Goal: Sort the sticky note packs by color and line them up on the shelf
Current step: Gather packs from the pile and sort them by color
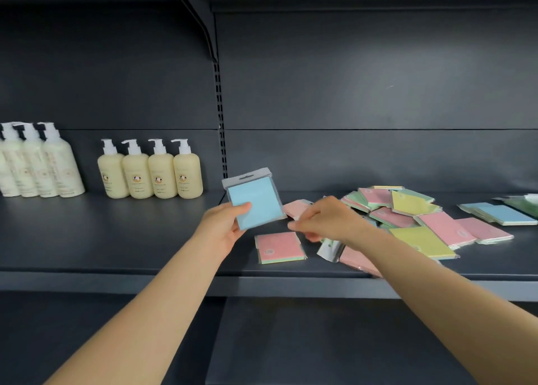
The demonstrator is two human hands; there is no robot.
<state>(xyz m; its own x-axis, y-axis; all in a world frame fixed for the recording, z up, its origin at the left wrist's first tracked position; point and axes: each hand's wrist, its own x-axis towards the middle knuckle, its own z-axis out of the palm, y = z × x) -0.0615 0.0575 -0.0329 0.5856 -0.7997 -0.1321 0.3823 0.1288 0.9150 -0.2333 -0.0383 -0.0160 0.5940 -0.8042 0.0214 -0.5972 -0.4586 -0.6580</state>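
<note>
While the left hand [225, 227] pinches a light, slick-wrapped blue pack [256, 202] by its lower corner, the right hand [323, 220], blurred beside it, shows no readable grip.

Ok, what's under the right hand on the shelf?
Beneath the right hand, a pink pack shows behind the fingers and another pink pack under the wrist. A white-edged pack peeks out; its colour is hidden.

Both forearms outstretched, left grip [225, 224] thumb-up and pinching, right grip [323, 221] palm-down, fingers loosely curled.
</note>
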